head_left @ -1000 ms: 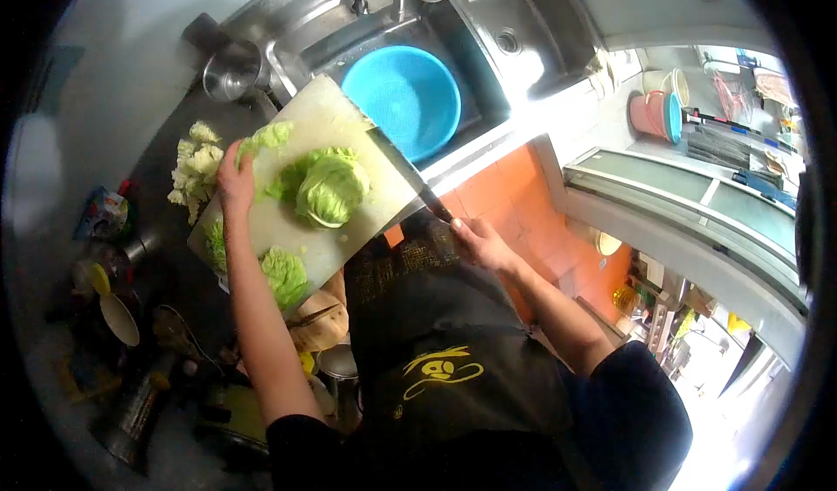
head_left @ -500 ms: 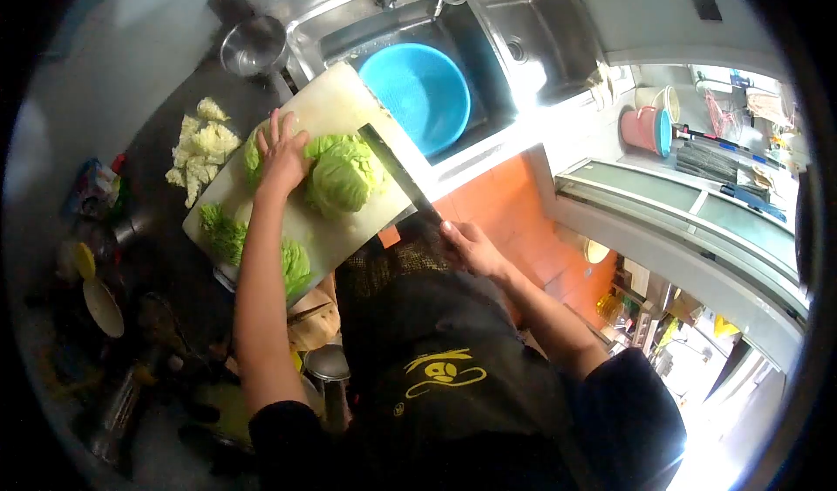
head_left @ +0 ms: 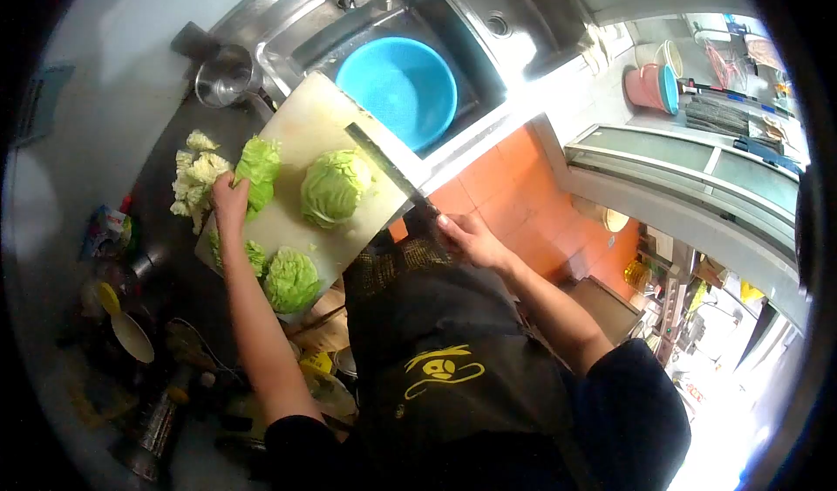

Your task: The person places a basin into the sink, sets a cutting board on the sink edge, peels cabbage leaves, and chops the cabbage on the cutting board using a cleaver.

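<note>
My left hand point(head_left: 229, 199) is closed on the edge of a light green lettuce leaf point(head_left: 260, 173) at the left side of the white cutting board point(head_left: 292, 118). Beside it on the board sits a round lettuce head point(head_left: 335, 187). Nearer to me lie more green leaves point(head_left: 292, 279), partly behind my left forearm. My right hand point(head_left: 471, 240) grips a kitchen knife point(head_left: 384, 161) by its handle. The blade points up and left over the board's right part, to the right of the lettuce head.
A blue basin point(head_left: 397, 94) stands in the steel sink point(head_left: 488, 33) beyond the board. Pale crinkled leaves point(head_left: 198, 177) lie on the dark counter left of the board. Behind them is a metal ladle-like pot point(head_left: 225, 77). Below the sink edge is an orange tiled floor point(head_left: 510, 186).
My left hand has moved left from beside the lettuce head, with the leaf now in its fingers. The head sits alone mid-board. The knife stays in my right hand, nearly unmoved.
</note>
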Available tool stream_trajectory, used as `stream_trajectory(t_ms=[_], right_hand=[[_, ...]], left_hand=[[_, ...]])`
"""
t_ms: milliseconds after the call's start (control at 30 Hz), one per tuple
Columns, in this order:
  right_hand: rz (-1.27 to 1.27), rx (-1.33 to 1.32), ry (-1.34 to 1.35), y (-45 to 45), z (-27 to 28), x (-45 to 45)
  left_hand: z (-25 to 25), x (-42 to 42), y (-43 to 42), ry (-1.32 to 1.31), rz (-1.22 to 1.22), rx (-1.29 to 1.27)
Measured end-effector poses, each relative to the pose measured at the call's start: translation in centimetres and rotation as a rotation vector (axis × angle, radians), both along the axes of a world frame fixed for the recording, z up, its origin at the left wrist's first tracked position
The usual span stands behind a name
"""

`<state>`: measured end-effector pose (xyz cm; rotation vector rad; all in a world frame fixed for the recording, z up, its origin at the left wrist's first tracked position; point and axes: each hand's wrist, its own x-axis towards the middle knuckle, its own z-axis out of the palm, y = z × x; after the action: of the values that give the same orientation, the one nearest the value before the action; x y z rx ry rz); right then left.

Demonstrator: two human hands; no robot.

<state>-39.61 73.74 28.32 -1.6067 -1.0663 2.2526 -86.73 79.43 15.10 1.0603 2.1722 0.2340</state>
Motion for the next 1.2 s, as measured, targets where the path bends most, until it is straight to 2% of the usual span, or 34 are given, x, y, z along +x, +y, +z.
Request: stream_trajectory(t_ms=[100,200,300,333,400,467,600,900,1000,1100,1200], right_hand=[[0.050,-0.068,-0.031,0.6,1.0,-0.9],[0.151,-0.067,0.006,0.8,0.2,-1.7],[0.253,-0.013,-0.076,0.7,-0.3,-3.3],[0.276,0.024,-0.085,0.4,-0.8,-3.6],[0.348,0.090,-0.149,0.0,-1.7,-3.9],[0.363,0.095,-0.185,-0.1,-1.6,-4.4],[0.366,0.145,-0.203,-0.4,-1.5,-4.9],[0.472,0.190,-0.330,0.1,-0.7,-6.6],[0.429,0.170,-0.315,1.0,-1.7,-7.8],[0.491,0.202,-0.343,1.0,-4.0,-8.1],[0.449,0.258,-0.303,1.2,-6.3,-8.7]], left_hand=[[-0.8,0.5,-2.8,-0.007,0.091,0.253],[-0.4,2.5,-4.5,0.125,0.132,0.508],[2.3,4.5,-5.1,0.432,-0.076,0.631],[2.1,5.1,-5.8,0.371,-0.124,0.677],[1.7,8.8,-7.6,0.127,-0.267,0.633],[4.2,13.5,-8.9,0.145,-0.373,0.395],[3.2,16.0,-9.3,-0.009,-0.286,0.227],[0.6,15.6,-9.6,-0.058,-0.299,0.343],[0.8,15.6,-9.6,-0.060,-0.307,0.249],[0.4,15.6,-9.5,-0.092,-0.262,0.146],[0.2,15.4,-9.8,-0.078,-0.331,0.333]])
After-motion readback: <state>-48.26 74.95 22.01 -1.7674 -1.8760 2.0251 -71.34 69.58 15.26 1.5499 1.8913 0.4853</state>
